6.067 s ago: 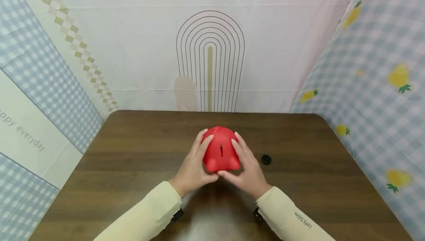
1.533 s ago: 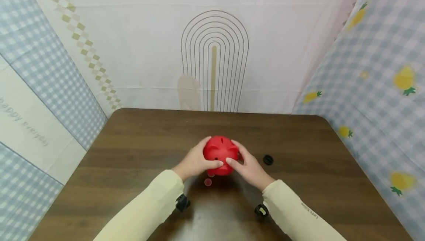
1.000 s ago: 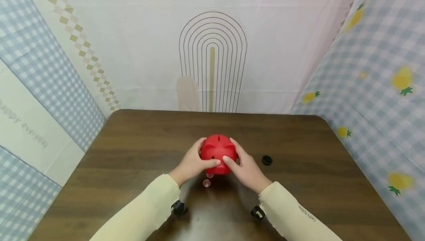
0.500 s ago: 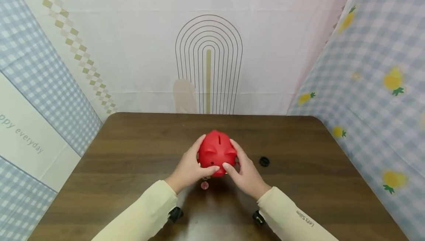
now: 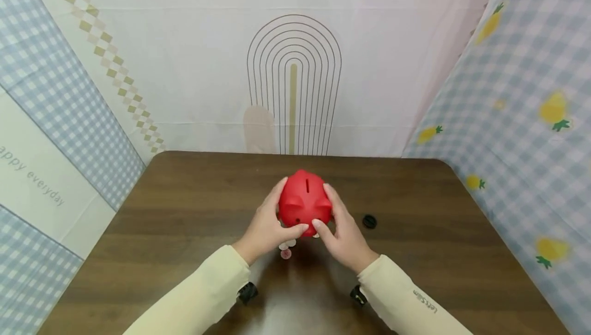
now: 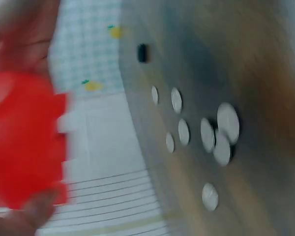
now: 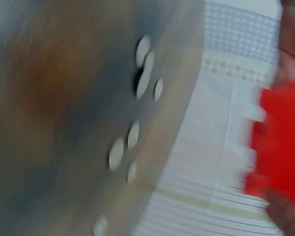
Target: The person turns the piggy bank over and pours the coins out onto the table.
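A red piggy bank (image 5: 302, 196) is held between both hands, raised above the table, with its slot and ears showing in the head view. My left hand (image 5: 265, 224) grips its left side, thumb across the front near the snout. The right hand (image 5: 343, 232) grips the other side, its thumb also at the snout. Several coins (image 6: 228, 123) lie on the table below the bank; a few overlap. In the head view a reddish coin (image 5: 286, 254) shows beside paler ones, while the bank hides others. The bank is blurred in the right wrist view.
A small round black plug (image 5: 369, 221) lies on the brown wooden table (image 5: 194, 191), right of the right hand. Patterned cloths hang behind the table and along both sides. Each wrist carries a small black device.
Over six seconds the bank has been tipped so its snout faces the body, and coins have appeared beneath it. In the last half second it shifts slightly away and more coins show.
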